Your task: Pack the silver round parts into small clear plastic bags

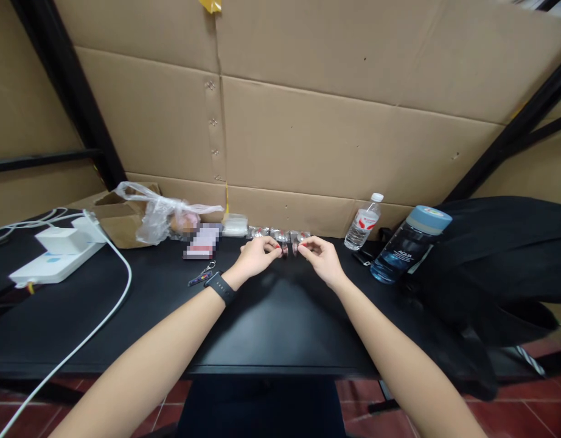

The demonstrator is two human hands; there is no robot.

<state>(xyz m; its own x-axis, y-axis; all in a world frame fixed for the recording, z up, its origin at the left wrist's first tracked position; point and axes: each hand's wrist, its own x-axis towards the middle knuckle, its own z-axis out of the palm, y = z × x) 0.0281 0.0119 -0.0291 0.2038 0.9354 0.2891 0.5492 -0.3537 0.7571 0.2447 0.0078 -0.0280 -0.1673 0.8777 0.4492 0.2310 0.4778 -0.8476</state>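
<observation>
While three packets lie lined up far, I see left hand and right hand pinching small pieces, unplaced.

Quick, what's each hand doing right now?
Left hand: pinched closed on a small reddish item.
Right hand: pinched closed on a small clear-and-red item.

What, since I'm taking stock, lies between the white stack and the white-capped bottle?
Three small clear packets in a row, with the left hand and right hand in front, as the head view shows.
</observation>
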